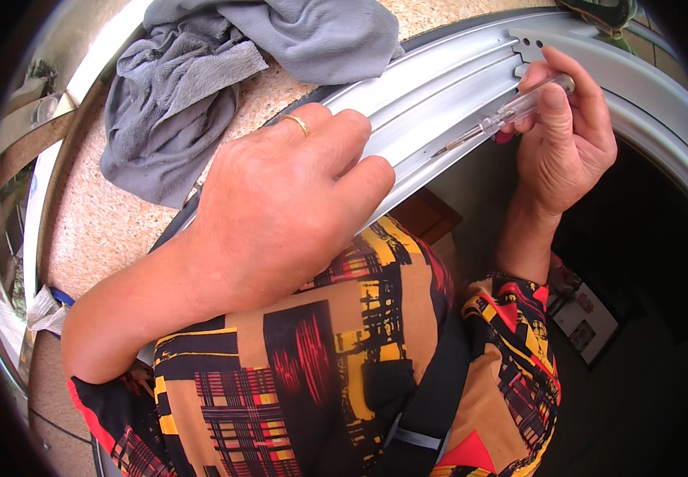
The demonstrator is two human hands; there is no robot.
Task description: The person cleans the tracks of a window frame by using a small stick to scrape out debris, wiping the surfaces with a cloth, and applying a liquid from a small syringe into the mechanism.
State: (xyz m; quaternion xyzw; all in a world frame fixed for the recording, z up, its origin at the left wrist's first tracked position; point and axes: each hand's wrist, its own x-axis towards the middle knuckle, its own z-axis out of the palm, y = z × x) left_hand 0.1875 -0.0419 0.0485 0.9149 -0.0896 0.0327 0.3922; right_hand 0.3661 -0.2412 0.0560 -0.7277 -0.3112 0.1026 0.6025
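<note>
My right hand [571, 155] holds a slim screwdriver [519, 107] with a clear see-through handle, gripped between thumb and fingers. Its thin metal shaft slants down to the left, and the tip lies close over the silver metal track [431, 99]; whether it touches cannot be told. My left hand [280, 195], with a ring on one finger, rests over the track further left. Its fingers are curled under, so their tips and anything in them are hidden. Two dark round holes show in the plate at the track's far right end.
A crumpled grey cloth [177, 103] lies on the speckled stone ledge [81, 230] at the left, partly over the track. A curved metal frame [654, 95] runs down the right side. Below it is a dark space with a framed picture [586, 318].
</note>
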